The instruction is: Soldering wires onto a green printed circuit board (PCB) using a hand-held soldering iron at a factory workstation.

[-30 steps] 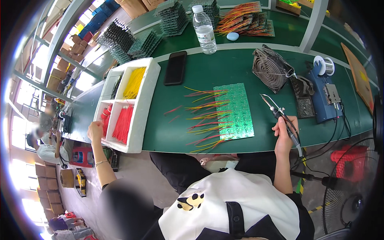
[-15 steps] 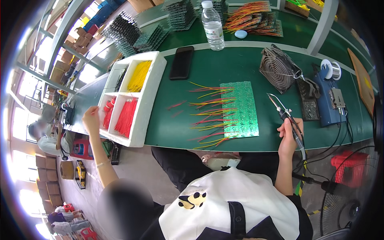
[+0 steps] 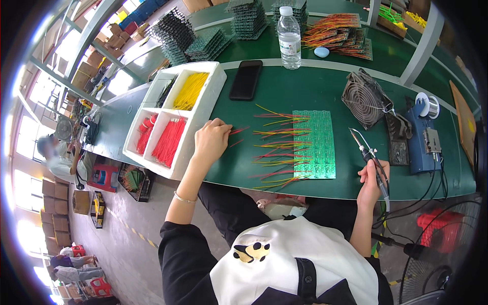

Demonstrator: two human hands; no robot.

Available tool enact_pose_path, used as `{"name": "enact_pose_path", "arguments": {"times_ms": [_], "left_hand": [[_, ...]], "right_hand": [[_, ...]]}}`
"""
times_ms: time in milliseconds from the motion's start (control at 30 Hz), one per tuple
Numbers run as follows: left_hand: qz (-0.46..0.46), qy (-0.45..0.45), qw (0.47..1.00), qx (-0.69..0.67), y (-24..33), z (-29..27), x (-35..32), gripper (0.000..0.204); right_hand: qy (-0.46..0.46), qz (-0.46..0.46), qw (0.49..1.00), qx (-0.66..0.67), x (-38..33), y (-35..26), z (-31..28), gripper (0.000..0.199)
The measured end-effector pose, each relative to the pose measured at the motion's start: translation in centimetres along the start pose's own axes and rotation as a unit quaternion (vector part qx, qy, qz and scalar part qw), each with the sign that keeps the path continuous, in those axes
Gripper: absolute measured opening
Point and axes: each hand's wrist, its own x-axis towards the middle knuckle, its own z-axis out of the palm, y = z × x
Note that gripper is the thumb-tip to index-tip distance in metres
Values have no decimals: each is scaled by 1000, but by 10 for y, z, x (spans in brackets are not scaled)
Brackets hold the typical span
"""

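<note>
Soldering iron is grasped in the right hand, the fingers wrapped around its handle and the tip angled toward the far left. On the left hand the fingers are bent and drawn together at the left end of loose red wires; I cannot tell whether they pinch one.

Both hands are over a green tabletop. At left is a white foam box with compartments of yellow wires and red wires. Farther back are a black phone and a clear bottle. On the right stand a small fan, a blue soldering station and a spool of solder. Stacked boards rise beyond, on the far left. In the room, a co-worker sits at the left, and cardboard boxes are piled nearer along that side.

Between the hands lies a green circuit board, red and yellow leads fanning leftward from it. Its right edge is near the iron's tip but apart from it; the loose red wires are between the left hand and the leads.
</note>
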Motion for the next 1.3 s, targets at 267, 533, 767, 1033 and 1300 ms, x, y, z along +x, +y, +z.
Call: {"name": "enact_pose_path", "arguments": {"times_ms": [267, 533, 767, 1033, 1300], "left_hand": [[51, -50, 989, -128, 9, -7, 4, 15], [102, -77, 990, -51, 4, 6, 10, 9], [8, -18, 984, -177, 2, 9, 0, 8], [-177, 62, 795, -577, -14, 25, -9, 4], [-227, 71, 749, -619, -5, 36, -15, 11]], "right_hand": [[7, 0, 1000, -6, -1, -1, -1, 13], [8, -5, 1000, -1, -1, -1, 0, 13], [1, -4, 1000, -1, -1, 1, -1, 13], [-9, -6, 1000, -19, -3, 0, 0, 13], [-9, -7, 1000, -21, -2, 1, 0, 13]]}}
